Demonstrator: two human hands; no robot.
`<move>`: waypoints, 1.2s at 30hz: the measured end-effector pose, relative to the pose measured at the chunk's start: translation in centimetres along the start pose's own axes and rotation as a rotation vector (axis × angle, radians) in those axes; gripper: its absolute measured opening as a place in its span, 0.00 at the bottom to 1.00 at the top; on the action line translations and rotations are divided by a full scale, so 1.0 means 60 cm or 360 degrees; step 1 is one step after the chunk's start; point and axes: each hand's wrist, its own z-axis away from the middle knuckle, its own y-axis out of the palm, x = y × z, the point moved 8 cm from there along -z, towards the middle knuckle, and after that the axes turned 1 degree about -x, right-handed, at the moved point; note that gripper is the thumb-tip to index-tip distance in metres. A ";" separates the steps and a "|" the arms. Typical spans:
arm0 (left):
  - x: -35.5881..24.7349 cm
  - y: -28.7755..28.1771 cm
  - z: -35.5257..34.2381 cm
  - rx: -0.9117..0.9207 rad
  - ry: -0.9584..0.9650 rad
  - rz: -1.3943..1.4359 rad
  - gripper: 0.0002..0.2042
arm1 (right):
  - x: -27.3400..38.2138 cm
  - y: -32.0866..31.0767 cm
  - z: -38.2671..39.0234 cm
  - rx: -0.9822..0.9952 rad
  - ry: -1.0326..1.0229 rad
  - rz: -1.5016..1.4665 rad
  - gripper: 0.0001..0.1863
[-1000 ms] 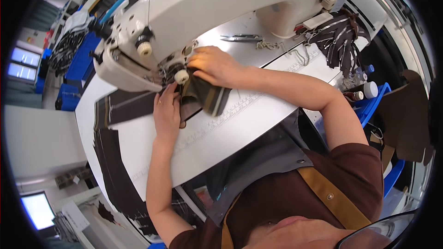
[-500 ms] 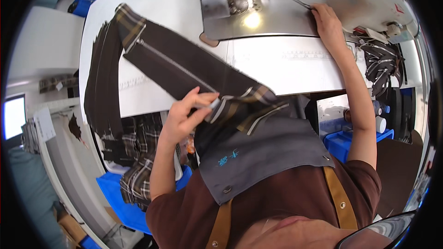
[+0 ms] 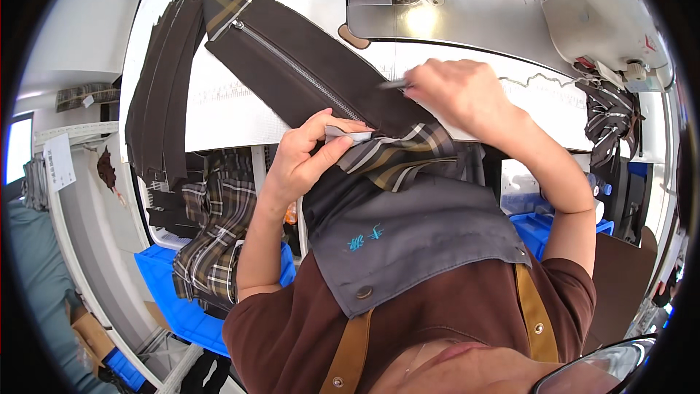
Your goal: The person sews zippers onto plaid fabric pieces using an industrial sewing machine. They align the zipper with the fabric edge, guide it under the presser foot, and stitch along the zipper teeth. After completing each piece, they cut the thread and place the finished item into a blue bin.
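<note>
From my remote seat I saw the left hand [image 3: 302, 160] pinched shut on the near end of the brown zippered panel [image 3: 306, 73], thumb and fingers closed over a pale strip at the end of the zipper. The panel ran diagonally up and away from that hand across the white table [image 3: 219, 113], its plaid lining showing at both ends; the near end drooped over the table edge and I lost it behind the grey apron [image 3: 415, 233].

The right hand [image 3: 459, 95] rested on the panel just beside the left, fingers curled around a thin metal tool [image 3: 394, 85]. Only the tool's tip showed, so I could not tell what kind it was.

Beyond the right hand lay the sewing machine [image 3: 583, 7], its upper body cut off by the rim. Left of the left hand a stack of dark strips [image 3: 157, 102] hung over the table's side, and below it plaid pieces [image 3: 208, 241] draped into a blue bin [image 3: 171, 292], partly hidden by the forearm.
</note>
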 end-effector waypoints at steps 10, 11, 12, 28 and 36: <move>0.012 -0.049 0.078 -0.0600 0.0161 0.0165 0.11 | -0.124 0.011 0.027 -0.0222 0.0390 0.0004 0.07; 0.039 -0.050 0.086 -0.0509 -0.0161 0.0153 0.13 | -0.142 0.000 0.030 -0.0187 0.0524 0.0102 0.09; 0.062 -0.049 0.096 -0.0418 -0.0485 0.0149 0.16 | -0.134 -0.013 0.022 -0.0169 0.0441 0.0226 0.12; -0.001 -0.208 -0.045 -0.1177 0.0345 -0.0147 0.12 | -0.065 0.017 0.051 -0.0226 0.0138 0.0279 0.37; -0.129 -0.340 0.649 -0.2597 -0.0629 -0.0141 0.20 | -0.352 -0.030 0.186 -0.0257 0.0594 0.0426 0.18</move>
